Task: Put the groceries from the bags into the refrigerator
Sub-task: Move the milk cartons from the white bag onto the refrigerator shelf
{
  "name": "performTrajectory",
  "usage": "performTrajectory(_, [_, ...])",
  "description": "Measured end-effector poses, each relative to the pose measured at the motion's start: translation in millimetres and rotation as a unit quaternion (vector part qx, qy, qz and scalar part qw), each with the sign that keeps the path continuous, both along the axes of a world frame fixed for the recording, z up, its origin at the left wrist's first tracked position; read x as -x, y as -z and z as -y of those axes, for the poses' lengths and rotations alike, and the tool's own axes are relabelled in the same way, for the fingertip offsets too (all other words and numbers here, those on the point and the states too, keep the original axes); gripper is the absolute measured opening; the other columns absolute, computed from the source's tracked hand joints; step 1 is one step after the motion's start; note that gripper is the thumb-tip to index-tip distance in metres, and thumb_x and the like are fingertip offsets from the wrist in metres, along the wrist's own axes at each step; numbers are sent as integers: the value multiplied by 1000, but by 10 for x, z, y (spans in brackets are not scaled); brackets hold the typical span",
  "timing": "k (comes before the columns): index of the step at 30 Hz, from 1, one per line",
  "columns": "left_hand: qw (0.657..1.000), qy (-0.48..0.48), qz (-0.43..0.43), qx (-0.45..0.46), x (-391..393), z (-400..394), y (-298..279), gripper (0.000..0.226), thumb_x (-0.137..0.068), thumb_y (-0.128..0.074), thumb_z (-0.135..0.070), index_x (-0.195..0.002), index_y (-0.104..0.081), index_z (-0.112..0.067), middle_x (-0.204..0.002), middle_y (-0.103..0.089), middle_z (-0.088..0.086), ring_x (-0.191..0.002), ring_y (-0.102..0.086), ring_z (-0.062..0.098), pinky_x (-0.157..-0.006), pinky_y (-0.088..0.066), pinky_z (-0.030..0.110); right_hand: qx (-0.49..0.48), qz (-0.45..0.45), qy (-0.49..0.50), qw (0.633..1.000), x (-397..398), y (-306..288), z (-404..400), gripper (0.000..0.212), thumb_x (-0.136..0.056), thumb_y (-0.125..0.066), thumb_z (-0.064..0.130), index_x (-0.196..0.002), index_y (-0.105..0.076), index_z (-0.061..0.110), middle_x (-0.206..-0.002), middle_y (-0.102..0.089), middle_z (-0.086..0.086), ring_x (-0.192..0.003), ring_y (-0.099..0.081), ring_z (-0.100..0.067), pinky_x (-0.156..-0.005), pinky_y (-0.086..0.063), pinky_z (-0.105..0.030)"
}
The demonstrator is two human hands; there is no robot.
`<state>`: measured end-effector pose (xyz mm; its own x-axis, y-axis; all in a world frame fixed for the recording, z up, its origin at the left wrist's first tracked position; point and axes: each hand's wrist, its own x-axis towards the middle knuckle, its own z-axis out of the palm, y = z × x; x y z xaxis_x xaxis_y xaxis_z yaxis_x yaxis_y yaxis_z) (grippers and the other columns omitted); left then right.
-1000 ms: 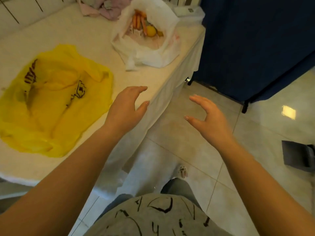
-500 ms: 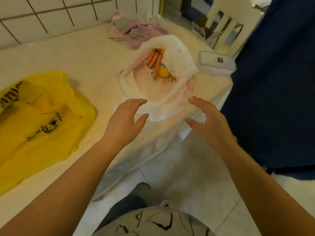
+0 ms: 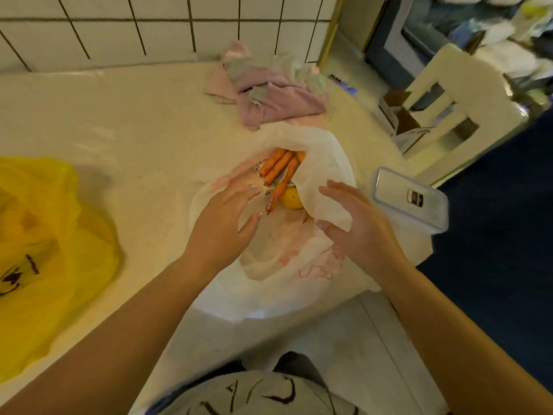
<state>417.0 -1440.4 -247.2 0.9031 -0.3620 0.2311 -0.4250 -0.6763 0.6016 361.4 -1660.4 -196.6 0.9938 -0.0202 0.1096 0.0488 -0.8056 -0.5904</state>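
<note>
— Looking down at a white plastic bag (image 3: 302,274) on the pale counter (image 3: 125,139), mouth open toward the camera. Inside: a bunch of carrots (image 3: 278,170) in a printed wrapper, plus a round yellow fruit (image 3: 292,199) just beside the carrot tips.

— And the left hand (image 3: 223,218)?

— Reaching into the bag's mouth, fingers straight and spread, tips close to the carrot wrapper. Holding nothing. Touching the wrapper or not: cannot tell.

— The right hand (image 3: 357,227)?

— At the bag's right rim, fingers loosely extended, thumb under a fold of the white plastic. Looks like a light pinch on that edge.

— Anything else on the counter?

— Yellow plastic bag (image 3: 45,250) lying flat at the left, well apart from the white one. Crumpled pink cloth (image 3: 269,97) near the tiled wall (image 3: 149,28). Clear lidded container (image 3: 410,202) just right of the white bag, at the counter's corner. Beyond that, a white chair (image 3: 457,115).
</note>
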Motion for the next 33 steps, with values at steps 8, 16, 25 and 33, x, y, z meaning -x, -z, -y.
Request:
performTrajectory(8, [991,-31,112,-67,-391,244,331,54,-91,-48,-37,-136,-43,-8,-138,-49,14,-130,-35,24,-109,-25,35,166,98,-231,954,-1167,228,301,52,-79,-71,16,-129,-55,15,-134,-53,-6,-123,-47,-24,-97,-38,-31])
performTrajectory(16, [950,-62,108,-288,-696,497,627,52,-99,-26,-33,-145,-32,-9,-149,-34,12,-141,-21,29,-112,-15,57,353,207,-525,747,-2322,650,582,43,-87,-38,10,-123,-58,15,-137,-51,-9,-131,-40,-31,-108,-26,-52])
performTrajectory(25, [926,-36,108,-359,-1104,489,869,55,-91,-36,-21,-145,-26,-14,-149,-37,9,-139,-26,28,-110,-14,59,434,258,-582,638,-3007,935,580,39,-83,-49,20,-119,-64,17,-130,-58,-7,-125,-50,-32,-100,-36,-60])
performTrajectory(33, [937,-1,93,-336,-1670,376,917,56,-96,-26,-39,-146,-27,-12,-152,-29,10,-141,-23,31,-109,-13,63,472,229,-560,641,-3436,966,602,49,-88,-41,23,-136,-47,21,-147,-40,-6,-134,-38,-33,-104,-31,-57])
